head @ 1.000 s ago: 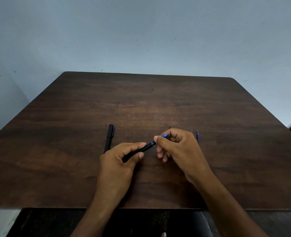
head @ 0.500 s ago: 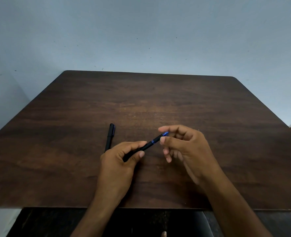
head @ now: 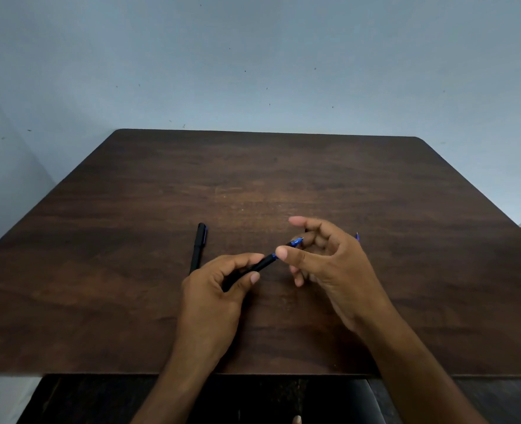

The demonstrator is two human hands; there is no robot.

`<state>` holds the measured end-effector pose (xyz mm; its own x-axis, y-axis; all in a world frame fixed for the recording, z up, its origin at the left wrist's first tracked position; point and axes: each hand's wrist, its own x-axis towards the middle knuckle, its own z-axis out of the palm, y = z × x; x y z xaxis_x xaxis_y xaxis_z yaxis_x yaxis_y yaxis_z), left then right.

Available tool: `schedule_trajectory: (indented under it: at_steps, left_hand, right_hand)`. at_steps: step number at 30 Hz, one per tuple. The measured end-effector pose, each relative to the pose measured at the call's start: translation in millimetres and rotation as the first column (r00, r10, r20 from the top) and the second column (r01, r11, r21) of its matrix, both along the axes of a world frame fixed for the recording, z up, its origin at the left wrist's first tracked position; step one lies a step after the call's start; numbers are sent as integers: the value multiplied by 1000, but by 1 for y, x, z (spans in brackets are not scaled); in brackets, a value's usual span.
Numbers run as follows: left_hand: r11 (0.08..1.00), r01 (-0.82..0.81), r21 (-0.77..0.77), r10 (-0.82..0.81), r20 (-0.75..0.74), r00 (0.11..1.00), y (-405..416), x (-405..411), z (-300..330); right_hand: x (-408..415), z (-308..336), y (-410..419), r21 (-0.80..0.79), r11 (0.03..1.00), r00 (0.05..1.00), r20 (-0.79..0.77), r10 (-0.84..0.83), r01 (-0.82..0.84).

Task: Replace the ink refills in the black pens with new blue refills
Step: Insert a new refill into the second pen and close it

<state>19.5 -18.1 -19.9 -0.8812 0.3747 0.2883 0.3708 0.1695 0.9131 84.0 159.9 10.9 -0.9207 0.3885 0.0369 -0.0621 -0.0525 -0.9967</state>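
Filling the lower two-thirds of the head view, a dark brown wooden table [head: 283,185] with rounded far corners stands against a pale blue-grey wall [head: 253,56] speckled with small dark marks. Below the table's near edge lies a dark floor or seat, too dim to tell which.

The left hand [head: 213,289] grips a black pen [head: 259,265] above the table's near middle, fingers and thumb curled round its lower barrel. The pen's long axis runs diagonally, from the left palm up and to the right, away from the person. Its far end shows a blue tip [head: 297,241], with a thin blue ring further down the barrel near the right thumb. That end points toward the right hand [head: 335,264].

The right hand is spread loosely, index finger extended forward, thumb tip just beside or touching the pen near the blue ring; which of the two is unclear. Its other fingers hang relaxed below the pen, and it pinches nothing that can be seen.

A second black pen [head: 198,247] lies flat on the table to the left of the left hand, its long axis running nearly straight away from the person, cap end far. Behind the right hand, a small blue sliver [head: 357,237] shows on the table, mostly hidden.
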Motion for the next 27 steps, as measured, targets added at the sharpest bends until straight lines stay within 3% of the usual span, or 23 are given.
schedule_trajectory:
  at_steps: [3, 15, 21, 27]
  left_hand:
    - [1000, -8, -5, 8, 10, 1000, 0, -1, -1]
    - [1000, -9, -26, 9, -17, 1000, 0, 0, 2]
    - [1000, -11, -21, 11, -11, 1000, 0, 1, 3]
    - [999, -15, -34, 14, -27, 1000, 1, 2, 3]
  right_hand:
    - [1, -5, 2, -100, 993, 995, -73, 63, -70]
    - [0, -3, -2, 92, 992, 995, 43, -92, 88]
    - [8, 3, 10, -42, 998, 998, -49, 50, -52]
    - [11, 4, 18, 50, 999, 1000, 5, 20, -20]
